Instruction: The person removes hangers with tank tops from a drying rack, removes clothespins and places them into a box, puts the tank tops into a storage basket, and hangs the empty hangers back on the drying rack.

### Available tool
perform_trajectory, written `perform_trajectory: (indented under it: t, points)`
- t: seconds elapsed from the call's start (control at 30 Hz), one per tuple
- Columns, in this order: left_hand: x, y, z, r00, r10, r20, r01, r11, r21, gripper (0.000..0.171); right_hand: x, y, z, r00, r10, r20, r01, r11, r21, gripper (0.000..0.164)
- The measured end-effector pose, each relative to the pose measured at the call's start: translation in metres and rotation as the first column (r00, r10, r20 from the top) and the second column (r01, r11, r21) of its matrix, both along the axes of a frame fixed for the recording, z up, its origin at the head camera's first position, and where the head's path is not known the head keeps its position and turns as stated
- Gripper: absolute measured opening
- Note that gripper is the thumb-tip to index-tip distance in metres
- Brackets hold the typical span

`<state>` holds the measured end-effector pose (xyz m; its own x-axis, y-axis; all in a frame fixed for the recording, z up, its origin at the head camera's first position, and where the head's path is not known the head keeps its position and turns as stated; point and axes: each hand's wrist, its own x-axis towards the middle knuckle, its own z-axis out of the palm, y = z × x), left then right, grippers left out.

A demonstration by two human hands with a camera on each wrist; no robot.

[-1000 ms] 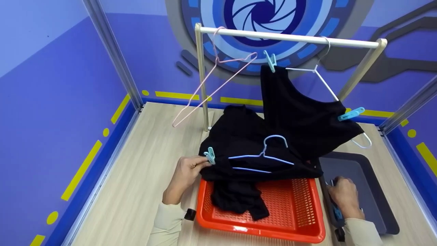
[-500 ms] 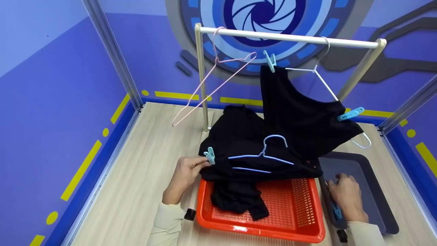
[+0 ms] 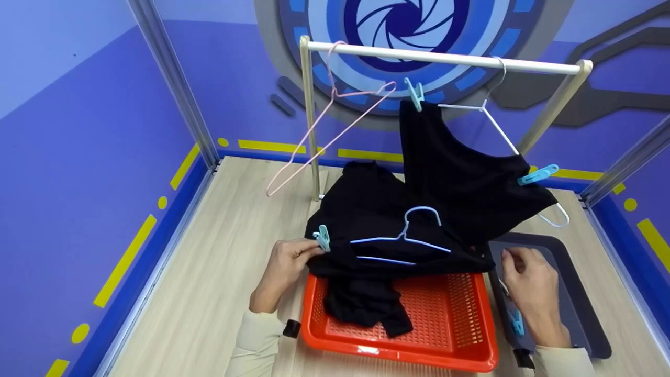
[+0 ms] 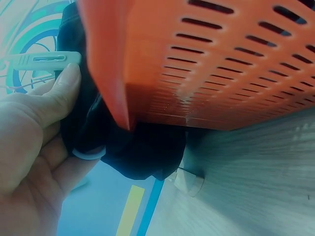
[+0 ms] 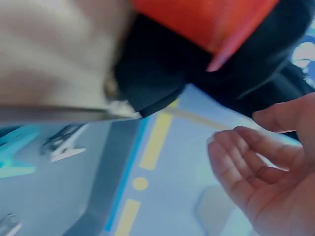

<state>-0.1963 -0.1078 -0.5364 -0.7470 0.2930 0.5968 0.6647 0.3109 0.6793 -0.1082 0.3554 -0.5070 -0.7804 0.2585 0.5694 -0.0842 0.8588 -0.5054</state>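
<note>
My left hand (image 3: pixel 285 264) pinches the left shoulder of a black garment (image 3: pixel 361 209), beside a pale teal clothespin (image 3: pixel 323 238) clipped there. A light blue hanger (image 3: pixel 402 238) sits inside the garment's neck opening, its hook sticking out. In the left wrist view, my thumb lies at the end of the clothespin (image 4: pixel 47 60), and the hanger's tip (image 4: pixel 88 155) shows below the fabric. My right hand (image 3: pixel 534 285) is over the grey tray (image 3: pixel 573 293), near the garment's right end. In the right wrist view its fingers are loosely bent, with nothing between them.
An orange basket (image 3: pixel 398 356) with black cloth (image 3: pixel 366 309) inside stands beneath the garment. Behind, a rack (image 3: pixel 445 55) bears a pink hanger (image 3: pixel 335 136) and a white hanger (image 3: pixel 500 131) with a pegged black top (image 3: pixel 460 173). A blue clothespin (image 3: pixel 516 320) lies in the tray.
My right hand has come up from the clips at the tray's left side and moved forward, closer to the garment's right end. The left hand keeps its place.
</note>
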Motion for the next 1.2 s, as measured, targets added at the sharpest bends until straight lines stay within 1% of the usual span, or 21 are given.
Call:
perform_trajectory:
  t: [0.1,0.13,0.23,0.33,0.47,0.6,0.87,1.0,1.07,1.13,1.2]
  points:
    - [0.000,0.000,0.000,1.000,-0.001,-0.006,0.001,1.000,0.004,0.010,0.001,-0.009,0.012,0.992,0.057,-0.113,-0.056,0.998,0.007,0.001]
    - [-0.001,0.000,0.000,1.000,-0.004,-0.008,0.004,1.000,0.006,0.010,0.001,-0.012,0.015,0.985,0.083,-0.148,-0.082,0.997,0.011,0.003]
    - [-0.002,0.001,0.000,1.000,-0.010,-0.014,0.010,1.000,0.009,0.011,0.004,-0.021,0.025,0.961,0.170,-0.218,-0.170,0.985,0.020,0.010]
    - [-0.002,0.001,-0.001,1.000,-0.011,-0.010,0.011,1.000,0.011,0.011,0.005,-0.032,0.034,0.929,0.263,-0.261,-0.263,0.964,0.035,0.014]
    - [-0.002,0.000,-0.002,1.000,-0.009,0.003,0.009,1.000,0.015,0.011,0.005,-0.048,0.042,0.891,0.358,-0.278,-0.355,0.933,0.063,0.012]
    - [-0.003,-0.001,-0.002,1.000,-0.013,-0.007,0.013,1.000,0.019,0.011,0.004,-0.067,0.045,0.860,0.421,-0.287,-0.417,0.906,0.078,0.012]
    - [-0.003,-0.001,-0.002,0.999,-0.008,-0.036,0.009,1.000,0.020,0.011,0.000,-0.110,0.054,0.787,0.537,-0.305,-0.554,0.832,0.037,0.027]
    - [-0.002,0.000,-0.003,0.999,-0.013,-0.047,0.014,1.000,0.008,0.011,-0.003,-0.126,0.053,0.761,0.570,-0.310,-0.594,0.804,0.023,0.028]
    - [-0.001,0.000,-0.004,0.999,-0.013,-0.047,0.013,1.000,0.006,0.011,-0.004,-0.132,0.051,0.743,0.595,-0.307,-0.618,0.786,0.028,0.029]
    - [-0.001,0.000,-0.004,0.999,-0.010,-0.041,0.010,1.000,0.004,0.012,-0.007,-0.139,0.048,0.720,0.625,-0.300,-0.645,0.763,0.040,0.032]
    - [-0.001,-0.001,-0.004,0.999,-0.003,-0.038,0.003,1.000,0.008,0.011,-0.009,-0.147,0.047,0.692,0.662,-0.288,-0.680,0.732,0.051,0.035]
